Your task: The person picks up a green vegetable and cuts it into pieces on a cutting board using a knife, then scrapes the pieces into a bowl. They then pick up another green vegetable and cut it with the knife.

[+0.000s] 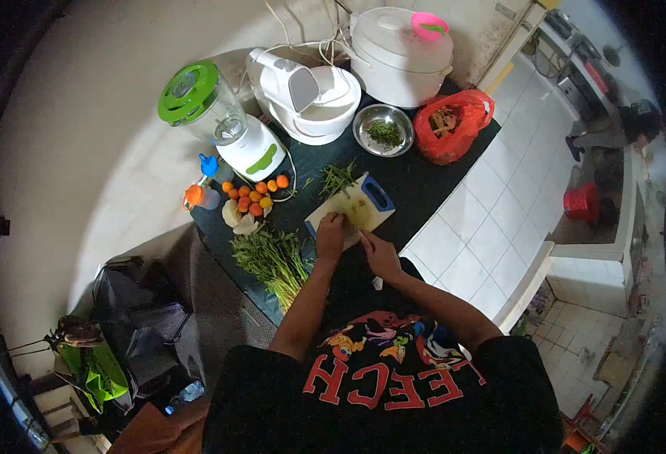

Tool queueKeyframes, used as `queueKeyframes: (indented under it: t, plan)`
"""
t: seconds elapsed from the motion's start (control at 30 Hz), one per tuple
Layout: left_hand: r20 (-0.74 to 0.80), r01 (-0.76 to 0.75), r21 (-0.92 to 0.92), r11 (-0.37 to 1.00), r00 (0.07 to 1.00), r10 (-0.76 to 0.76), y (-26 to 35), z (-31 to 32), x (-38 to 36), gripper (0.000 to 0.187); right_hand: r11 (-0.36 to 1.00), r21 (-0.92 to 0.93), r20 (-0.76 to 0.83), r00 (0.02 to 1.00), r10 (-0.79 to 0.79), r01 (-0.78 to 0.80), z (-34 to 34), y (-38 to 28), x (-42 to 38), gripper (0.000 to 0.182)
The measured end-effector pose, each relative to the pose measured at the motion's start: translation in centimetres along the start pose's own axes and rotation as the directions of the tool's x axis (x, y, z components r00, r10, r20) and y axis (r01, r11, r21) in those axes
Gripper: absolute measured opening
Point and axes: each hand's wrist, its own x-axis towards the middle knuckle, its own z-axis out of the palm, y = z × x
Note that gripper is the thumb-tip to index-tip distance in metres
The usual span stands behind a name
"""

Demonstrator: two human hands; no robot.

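My left hand [330, 235] is closed at the lower left edge of a white cutting board [382, 216] with a blue handle; what its fingers hold is too small to tell. My right hand [380, 256] is closed beside the board's lower corner, and what it grips cannot be made out. Wet green residue marks the board's middle. Cut green stems [337, 179] lie at the board's upper left corner. A large bunch of leafy greens [272, 265] rests left of my left hand. Above it are small orange tomatoes [255, 197] and pale pieces [231, 213].
Behind the board stand a metal bowl [383, 130] of chopped greens, a red plastic bag [454, 127], a white mixer [291, 83], a green-lidded blender [249, 147] and a large white pot [401, 60]. Another person [624, 132] is at the far right.
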Motion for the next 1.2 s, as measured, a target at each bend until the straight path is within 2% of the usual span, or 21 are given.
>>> queueKeyframes:
  t: [0.07,0.13,0.17,0.33,0.4,0.43,0.53,0.6,0.63,0.67,0.7,0.77,0.87,0.93,1.0,1.07,1.2]
  plan:
    - [0.011,-0.009,0.043,0.999,1.000,0.008,-0.1,0.2,0.0,0.021,0.999,0.010,-0.018,0.999,-0.042,0.043,-0.2,0.5,-1.2,0.041]
    - [0.022,-0.017,0.084,0.996,1.000,0.016,0.2,0.1,0.1,0.021,1.000,0.013,-0.012,1.000,0.007,-0.006,-0.4,-0.1,-1.8,0.041]
    - [0.000,-0.022,0.046,0.999,1.000,0.022,0.3,-0.1,0.2,0.020,0.998,0.019,-0.008,0.999,0.053,-0.053,-0.6,-0.4,-1.9,0.041]
    - [-0.044,-0.038,-0.034,0.999,0.998,0.037,-0.3,0.3,0.6,0.020,1.000,0.014,0.014,1.000,0.023,-0.023,0.0,0.4,0.2,0.042]
    - [-0.050,0.019,-0.073,0.997,0.998,-0.022,0.0,-0.2,0.4,0.020,1.000,0.020,0.030,1.000,-0.010,0.009,-0.2,-0.3,0.8,0.043]
    - [-0.053,0.018,-0.071,0.997,0.998,-0.022,0.1,-0.4,0.5,0.020,0.999,0.026,0.044,0.999,0.030,-0.031,-0.4,-0.7,1.0,0.042]
    - [-0.045,0.059,-0.085,0.995,0.997,-0.063,0.5,-0.9,0.5,0.020,0.996,0.025,0.064,0.995,0.082,-0.084,-0.4,-0.6,0.3,0.042]
    - [0.026,0.075,-0.123,0.990,0.997,-0.073,0.4,-1.2,0.5,0.020,0.995,0.014,0.068,0.993,0.093,-0.095,0.0,0.1,-0.4,0.043]
    - [0.027,0.079,-0.124,0.989,0.997,-0.077,0.4,-1.2,0.4,0.020,1.000,0.012,0.003,1.000,0.019,-0.019,0.3,0.5,-0.8,0.042]
    - [0.034,0.068,-0.081,0.994,0.997,-0.065,0.4,-1.1,0.5,0.019,0.998,0.005,-0.064,0.996,-0.058,0.058,0.5,1.0,-0.9,0.043]
    - [0.040,0.054,-0.037,0.998,0.998,-0.053,0.2,-1.0,0.5,0.019,0.998,0.003,-0.063,0.996,-0.060,0.061,0.4,0.9,-0.7,0.043]
    - [0.021,0.028,-0.044,0.999,0.999,-0.027,-0.1,-0.8,0.5,0.019,0.999,-0.024,0.014,0.999,0.040,-0.040,0.4,0.7,-0.2,0.042]
    - [0.004,-0.018,-0.038,0.999,1.000,0.019,0.0,-0.9,0.1,0.019,0.994,-0.025,0.096,0.989,0.113,-0.111,-0.4,-0.2,1.0,0.043]
    - [0.006,-0.030,-0.023,0.999,1.000,0.030,0.1,-1.0,-0.1,0.019,0.996,-0.042,0.096,0.992,0.087,-0.083,-0.3,-0.3,1.4,0.043]
    - [0.034,0.021,0.027,0.999,0.999,-0.022,0.1,-1.0,-0.3,0.021,0.997,-0.060,0.104,0.993,0.060,-0.054,-0.1,-0.4,1.4,0.043]
    - [0.024,0.008,0.012,1.000,1.000,-0.008,-0.1,-0.9,-0.4,0.022,0.999,0.019,0.020,0.999,-0.030,0.030,-0.2,-0.3,0.6,0.042]
    - [0.025,-0.006,0.005,1.000,1.000,0.006,0.6,-1.6,-0.3,0.024,0.998,0.065,0.019,1.000,0.020,-0.021,-0.1,0.0,-0.8,0.041]
